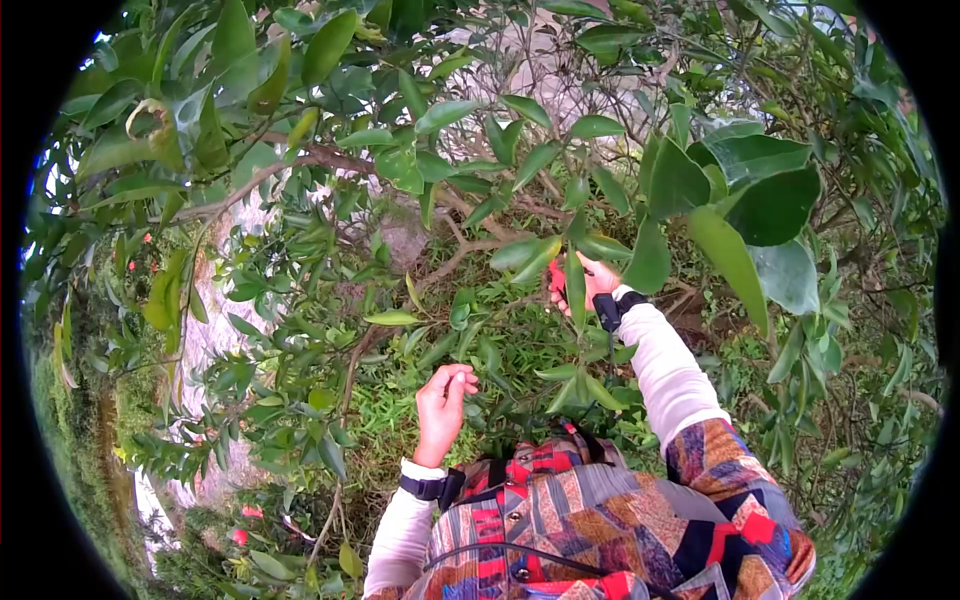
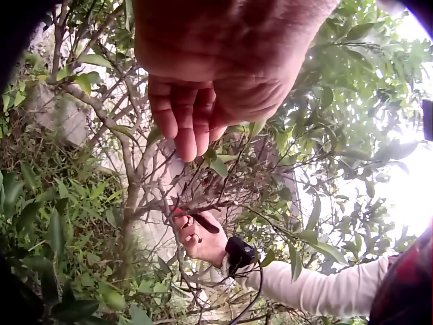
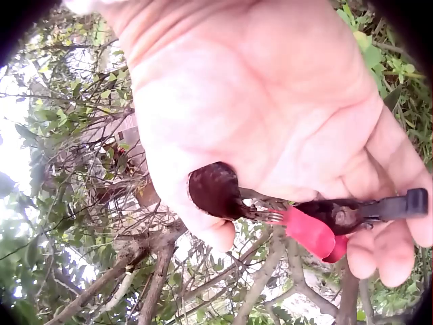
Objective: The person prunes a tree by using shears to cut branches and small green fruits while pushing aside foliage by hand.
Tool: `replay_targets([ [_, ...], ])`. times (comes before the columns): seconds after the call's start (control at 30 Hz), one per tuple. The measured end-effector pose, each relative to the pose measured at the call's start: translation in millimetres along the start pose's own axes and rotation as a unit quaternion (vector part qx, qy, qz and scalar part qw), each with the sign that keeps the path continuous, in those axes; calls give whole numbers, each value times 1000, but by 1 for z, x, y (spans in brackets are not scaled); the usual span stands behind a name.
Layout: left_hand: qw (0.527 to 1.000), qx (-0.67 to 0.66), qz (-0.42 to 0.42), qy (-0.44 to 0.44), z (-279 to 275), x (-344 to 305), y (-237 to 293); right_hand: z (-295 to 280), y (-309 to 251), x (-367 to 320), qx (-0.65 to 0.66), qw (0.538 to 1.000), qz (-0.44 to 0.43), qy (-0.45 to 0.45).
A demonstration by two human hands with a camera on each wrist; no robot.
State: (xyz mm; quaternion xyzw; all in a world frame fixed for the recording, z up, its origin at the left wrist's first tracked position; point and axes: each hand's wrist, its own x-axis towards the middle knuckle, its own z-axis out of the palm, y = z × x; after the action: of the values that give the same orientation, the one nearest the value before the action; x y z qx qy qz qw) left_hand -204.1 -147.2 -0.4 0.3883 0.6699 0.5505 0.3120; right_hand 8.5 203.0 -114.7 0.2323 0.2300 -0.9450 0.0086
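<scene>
My right hand [image 1: 597, 280] is among the leaves of a shrub, holding a small red and black tool [image 1: 557, 284]. In the right wrist view the same hand [image 3: 264, 115] has its thumb by a black oval part and its fingers round a black handle, with a red piece [image 3: 310, 232] and a metal spring between them. My left hand [image 1: 441, 405] is raised below the branches, its fingers loosely bent, holding nothing. Seen from the left wrist, that hand [image 2: 216, 74] hangs above thin twigs, and the right hand [image 2: 201, 238] with the tool is lower down.
Large green leaves [image 1: 780, 205] hang at the upper right. A forked branch [image 1: 465, 246] crosses the middle, and a thin stem [image 1: 350, 385] stands left of my left hand. Grass [image 1: 385, 410] covers the ground beneath. In the right wrist view, thicker branches [image 3: 159, 271] lie below the hand.
</scene>
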Motion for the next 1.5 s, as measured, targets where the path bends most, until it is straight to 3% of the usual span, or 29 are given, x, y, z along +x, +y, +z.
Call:
replay_targets([
  [0.03,1000,0,2,0,0,1,-1,-5,1,2,1,1000,0,0],
  [0.1,1000,-3,0,-1,2,1,-3,-13,7,7,-4,996,-79,49],
  [0.27,1000,0,5,-8,5,3,-6,-21,7,13,41,997,-65,-3],
  [0.33,1000,-7,3,-13,6,3,-5,-10,8,7,-2,989,-66,130],
  [0.37,1000,-8,3,-13,6,3,-5,5,9,0,-3,989,-66,131],
  [0.43,1000,-11,6,-9,6,3,-4,41,8,-15,-87,964,-123,217],
  [0.47,1000,-12,6,-8,6,4,-4,17,8,-1,-88,964,-123,218],
  [0.5,1000,-6,9,-8,5,4,-4,-31,9,24,-56,981,-111,152],
  [0.53,1000,0,11,-8,5,4,-5,-36,6,30,-22,991,-98,86],
  [0.57,1000,-1,12,-8,5,4,-6,-41,8,31,-23,991,-97,86],
  [0.63,1000,-7,11,-9,3,3,-7,-49,12,36,15,994,-32,-106],
  [0.67,1000,-6,11,-8,2,2,-7,-52,13,41,15,994,-32,-107],
  [0.73,1000,-19,9,6,2,-1,-7,-49,18,48,-123,974,-109,155],
  [0.77,1000,-21,10,6,1,-1,-5,-45,16,47,-189,929,-146,283],
  [0.8,1000,-10,10,4,0,-2,-4,-45,14,35,-191,928,-147,285],
  [0.87,1000,-1,9,0,0,-2,-4,29,3,-24,-305,915,-43,262],
  [0.9,1000,-3,11,1,1,-2,-5,19,1,-25,-354,900,-5,256],
  [1.0,1000,-5,13,4,2,0,-2,57,0,-52,-354,901,31,248],
  [1.1,997,9,43,59,-5,3,1,68,11,-58,-310,914,-16,262],
  [1.23,984,-10,66,164,-24,1,4,63,19,-59,-282,928,-8,245],
  [1.5,890,278,155,326,-71,-39,33,69,45,-65,-244,937,-70,239],
])
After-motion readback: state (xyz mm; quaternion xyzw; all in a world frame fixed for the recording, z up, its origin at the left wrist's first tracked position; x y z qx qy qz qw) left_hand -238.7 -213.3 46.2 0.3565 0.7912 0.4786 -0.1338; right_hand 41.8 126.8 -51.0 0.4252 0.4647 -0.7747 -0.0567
